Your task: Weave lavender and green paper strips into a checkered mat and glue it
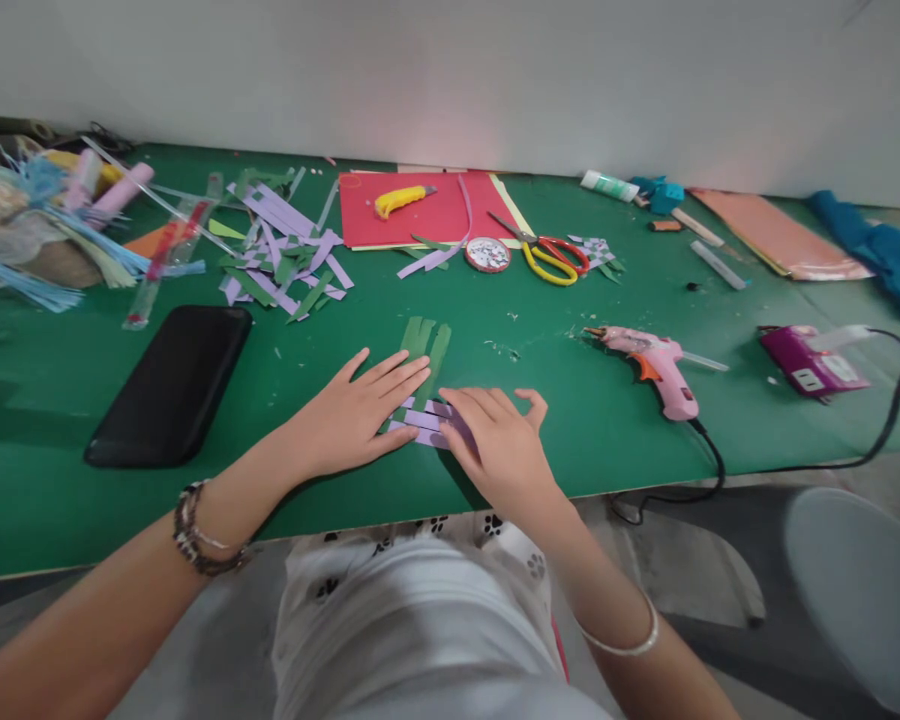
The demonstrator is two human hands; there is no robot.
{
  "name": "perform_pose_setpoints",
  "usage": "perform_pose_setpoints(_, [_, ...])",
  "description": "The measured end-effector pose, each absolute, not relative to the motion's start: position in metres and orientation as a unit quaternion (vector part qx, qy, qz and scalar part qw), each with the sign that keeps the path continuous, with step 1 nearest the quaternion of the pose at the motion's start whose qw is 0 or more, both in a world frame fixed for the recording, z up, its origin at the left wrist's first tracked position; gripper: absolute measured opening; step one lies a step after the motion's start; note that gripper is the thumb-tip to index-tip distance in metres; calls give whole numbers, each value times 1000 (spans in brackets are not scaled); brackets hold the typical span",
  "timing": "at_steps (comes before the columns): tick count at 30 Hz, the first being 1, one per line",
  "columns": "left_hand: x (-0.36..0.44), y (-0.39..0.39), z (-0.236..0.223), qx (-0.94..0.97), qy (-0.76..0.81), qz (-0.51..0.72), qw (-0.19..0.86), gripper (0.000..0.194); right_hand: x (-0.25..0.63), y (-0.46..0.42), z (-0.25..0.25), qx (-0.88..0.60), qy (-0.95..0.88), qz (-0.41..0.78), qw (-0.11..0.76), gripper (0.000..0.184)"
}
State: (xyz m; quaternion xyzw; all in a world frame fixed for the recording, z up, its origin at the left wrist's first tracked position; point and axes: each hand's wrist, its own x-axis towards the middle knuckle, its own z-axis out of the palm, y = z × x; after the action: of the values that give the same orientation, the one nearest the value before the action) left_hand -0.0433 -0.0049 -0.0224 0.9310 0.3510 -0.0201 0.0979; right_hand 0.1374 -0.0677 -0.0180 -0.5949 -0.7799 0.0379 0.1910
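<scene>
Woven green and purple paper strips lie flat on the table in front of me, with green strips [436, 362] running away and purple strips [426, 420] crossing them. My left hand [364, 410] rests palm down on the weave's left side, its fingers spread over the green and purple strips. From the right, my right hand [501, 440] lies over the ends of the purple strips. Its thumb is apart from the slightly bent fingers, and the little finger is raised. The strip ends beneath it are hidden.
Behind the weave are a paper-strip pile [285, 245], red paper [412, 215], a yellow cutter [401, 201], a round container [487, 254] and scissors [551, 258]. A black phone [172, 385] lies left; a pink glue gun [649, 365] and corded purple power adapter [810, 362] lie right.
</scene>
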Motion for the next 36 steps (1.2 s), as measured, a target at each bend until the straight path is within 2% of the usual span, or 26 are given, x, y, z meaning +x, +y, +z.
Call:
perform_pose_setpoints(6, [-44, -4, -20, 929, 351, -7, 114, 60, 137, -61, -12, -658, -731, 94, 153, 17])
perform_pose_setpoints(11, [-46, 0, -21, 915, 377, 57, 130, 71, 142, -51, 1, -648, -734, 173, 108, 14])
perform_pose_setpoints(21, [-48, 4, -16, 810, 487, 194, 264, 68, 157, -30, 13, -586, -759, 229, 169, 16])
perform_pose_setpoints(26, [-47, 11, -6, 703, 534, 232, 408, 72, 156, -20, 22, -569, -766, 214, 207, 15])
perform_pose_setpoints(30, [-43, 18, 5, 647, 521, 262, 492, 76, 154, -8, 26, -545, -784, 215, 206, 15])
perform_pose_setpoints(36, [-30, 28, 15, 605, 540, 358, 462, 71, 147, 14, 32, -542, -791, 228, 169, 19])
